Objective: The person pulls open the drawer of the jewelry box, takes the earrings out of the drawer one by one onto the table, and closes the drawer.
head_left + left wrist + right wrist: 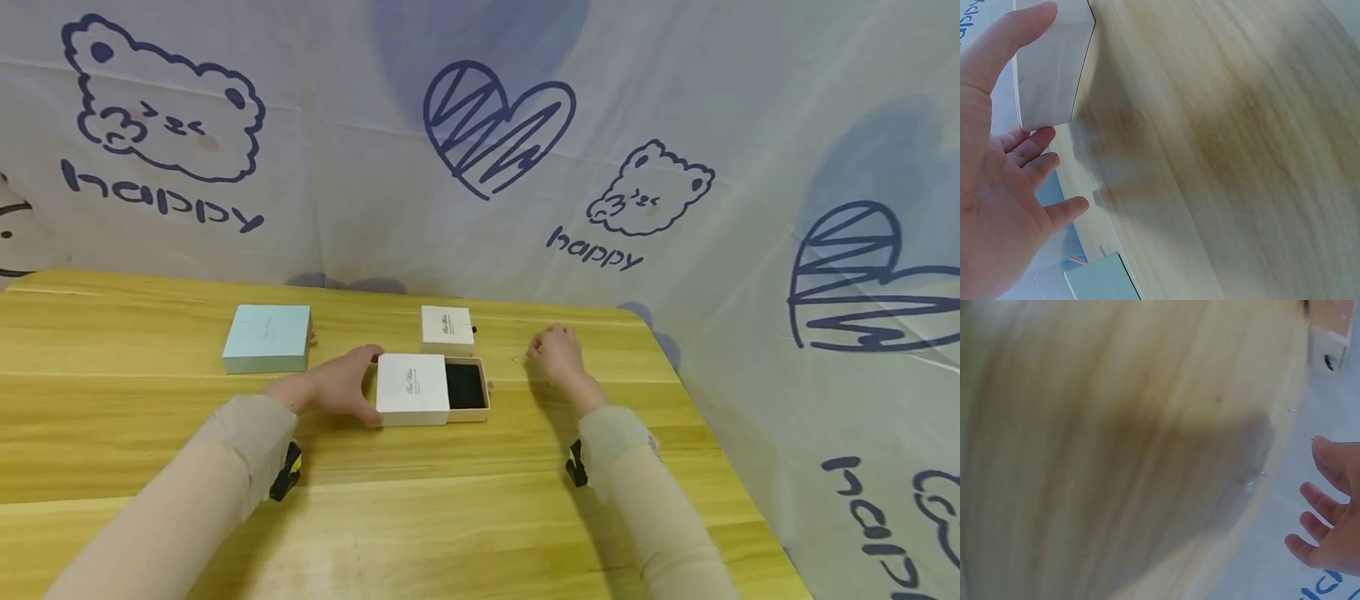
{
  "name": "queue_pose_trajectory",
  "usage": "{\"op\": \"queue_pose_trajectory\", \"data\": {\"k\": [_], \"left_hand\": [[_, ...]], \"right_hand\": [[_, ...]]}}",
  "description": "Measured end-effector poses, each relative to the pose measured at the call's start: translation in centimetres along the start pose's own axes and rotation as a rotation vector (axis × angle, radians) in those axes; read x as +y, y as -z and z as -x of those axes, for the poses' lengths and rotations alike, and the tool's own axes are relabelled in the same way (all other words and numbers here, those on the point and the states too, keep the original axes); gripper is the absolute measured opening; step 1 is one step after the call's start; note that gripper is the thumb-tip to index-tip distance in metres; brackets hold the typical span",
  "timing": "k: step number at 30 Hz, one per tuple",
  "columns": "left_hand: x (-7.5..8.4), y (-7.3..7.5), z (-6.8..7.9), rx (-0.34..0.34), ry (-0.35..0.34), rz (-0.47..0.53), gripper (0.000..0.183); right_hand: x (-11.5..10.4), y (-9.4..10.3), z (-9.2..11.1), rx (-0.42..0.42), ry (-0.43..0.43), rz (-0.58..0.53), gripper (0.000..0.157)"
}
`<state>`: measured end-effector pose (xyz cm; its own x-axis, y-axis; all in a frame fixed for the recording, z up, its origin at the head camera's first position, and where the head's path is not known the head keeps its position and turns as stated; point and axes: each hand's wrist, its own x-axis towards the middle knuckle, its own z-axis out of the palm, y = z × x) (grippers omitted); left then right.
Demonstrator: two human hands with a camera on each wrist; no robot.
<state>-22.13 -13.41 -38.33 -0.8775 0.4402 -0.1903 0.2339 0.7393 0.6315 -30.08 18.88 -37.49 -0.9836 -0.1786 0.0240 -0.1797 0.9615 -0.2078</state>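
Observation:
My left hand (341, 385) grips the left end of a white drawer-style jewelry box (412, 389), thumb on the near side and fingers on the far side. The box's drawer (467, 390) is slid partway out to the right, showing a black pad inside. In the left wrist view the thumb and fingertips touch the white sleeve (1054, 69). Over the table to the right, my right hand (557, 354) has thumb and index finger together, pinching a tiny shiny piece (1314, 438) too small to identify. Small glinting pieces (1250, 486) lie on the table near it.
A pale blue box (267, 337) with a small ribbon tab stands left of my left hand. Behind the held box sits a smaller white box (446, 327). The wooden table (420, 517) ends at a printed white cloth (360, 225) at the back and right.

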Motion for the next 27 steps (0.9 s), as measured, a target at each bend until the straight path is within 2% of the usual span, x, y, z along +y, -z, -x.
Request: {"op": "queue_pose_trajectory", "data": {"k": [12, 27], "left_hand": [[0.2, 0.0, 0.1, 0.011, 0.012, -0.008, 0.104], [0.4, 0.1, 0.3, 0.002, 0.011, 0.001, 0.103]], "right_hand": [[0.4, -1.6, -0.3, -0.028, 0.000, 0.082, 0.025], [0.0, -1.3, -0.1, 0.001, -0.037, 0.113, 0.023]]}}
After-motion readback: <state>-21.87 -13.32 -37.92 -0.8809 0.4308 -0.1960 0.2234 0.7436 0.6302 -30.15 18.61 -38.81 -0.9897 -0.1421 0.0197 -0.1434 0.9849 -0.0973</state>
